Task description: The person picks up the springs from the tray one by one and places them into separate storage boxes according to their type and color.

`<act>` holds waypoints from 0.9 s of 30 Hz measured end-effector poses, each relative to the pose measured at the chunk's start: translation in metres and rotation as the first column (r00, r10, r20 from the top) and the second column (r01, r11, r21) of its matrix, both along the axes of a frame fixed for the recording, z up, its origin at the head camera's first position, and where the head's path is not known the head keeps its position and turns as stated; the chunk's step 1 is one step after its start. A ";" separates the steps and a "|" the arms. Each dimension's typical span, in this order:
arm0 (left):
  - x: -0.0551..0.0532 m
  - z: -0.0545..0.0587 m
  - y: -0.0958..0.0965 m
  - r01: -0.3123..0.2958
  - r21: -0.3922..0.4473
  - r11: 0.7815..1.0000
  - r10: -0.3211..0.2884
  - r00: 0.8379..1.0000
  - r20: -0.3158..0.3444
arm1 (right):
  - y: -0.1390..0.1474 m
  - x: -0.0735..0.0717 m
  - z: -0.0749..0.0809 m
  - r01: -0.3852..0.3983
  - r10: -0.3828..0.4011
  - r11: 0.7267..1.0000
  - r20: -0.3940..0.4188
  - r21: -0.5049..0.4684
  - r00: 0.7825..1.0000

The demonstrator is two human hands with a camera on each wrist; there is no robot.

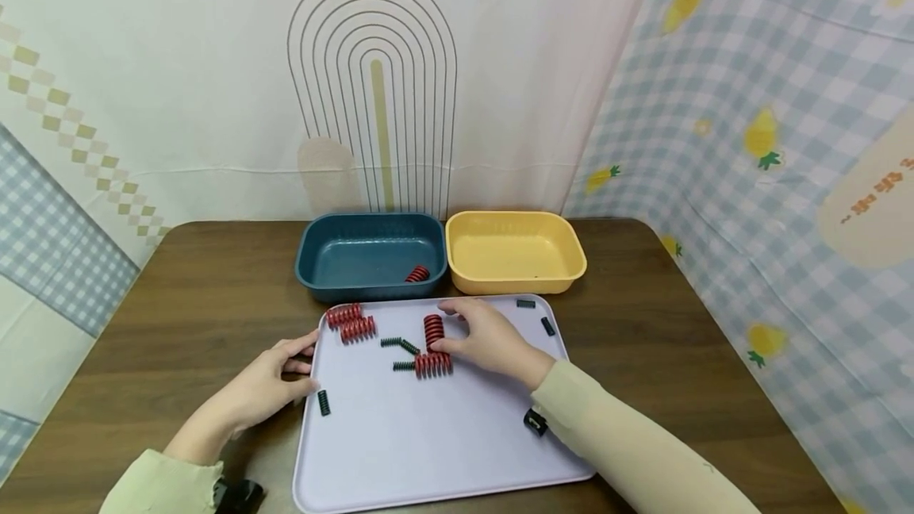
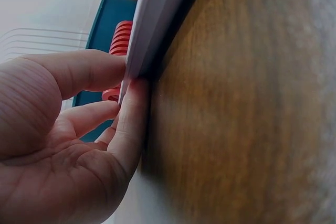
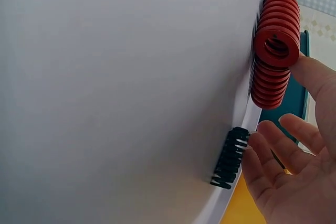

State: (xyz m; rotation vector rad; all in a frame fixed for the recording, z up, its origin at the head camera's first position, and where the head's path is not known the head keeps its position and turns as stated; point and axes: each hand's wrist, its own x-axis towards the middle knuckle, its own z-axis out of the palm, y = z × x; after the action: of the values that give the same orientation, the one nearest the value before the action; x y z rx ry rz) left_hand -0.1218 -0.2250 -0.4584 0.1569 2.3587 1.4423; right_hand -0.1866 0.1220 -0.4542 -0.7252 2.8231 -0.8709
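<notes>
My left hand [image 1: 260, 387] grips the left rim of a pale lilac tray [image 1: 443, 443], thumb on top and fingers low against the outside. A small dark spring [image 1: 324, 403] lies just inside that rim. My right hand [image 1: 493, 339] reaches over the tray, thumb and forefinger spread beside a red coil spring [image 1: 433, 330]. In the right wrist view the thumb touches a red spring [image 3: 275, 19], while the other fingers are apart, close to a dark spring [image 3: 230, 158]. Another red spring [image 1: 434, 366] lies crosswise just below, beside several small dark springs [image 1: 403, 366].
Behind the tray stand a blue bin [image 1: 371, 293] with one red spring [image 1: 417, 274] inside and a yellow bin [image 1: 514, 286]. Two red springs [image 1: 358, 330] lie in the tray's far left corner. Two dark springs [image 1: 547, 326] lie near its far right corner.
</notes>
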 end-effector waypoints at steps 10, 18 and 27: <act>-0.001 -0.002 -0.002 0.010 0.013 1.000 -0.010 1.000 0.000 | -0.004 -0.001 0.000 -0.016 0.016 1.000 0.016 0.004 1.000; -0.001 -0.001 -0.001 0.008 0.010 1.000 -0.008 1.000 0.000 | -0.008 -0.002 0.001 -0.033 0.033 0.999 0.023 0.001 0.999; -0.001 -0.002 -0.001 0.007 0.001 1.000 -0.007 1.000 -0.005 | -0.009 -0.004 -0.002 -0.044 0.044 0.999 0.030 -0.002 0.999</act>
State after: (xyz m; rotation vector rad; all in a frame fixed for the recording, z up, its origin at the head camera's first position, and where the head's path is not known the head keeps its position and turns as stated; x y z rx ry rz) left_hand -0.1230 -0.2262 -0.4601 0.1692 2.3592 1.4407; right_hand -0.1902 0.1131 -0.4558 -0.7642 2.7695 -0.8689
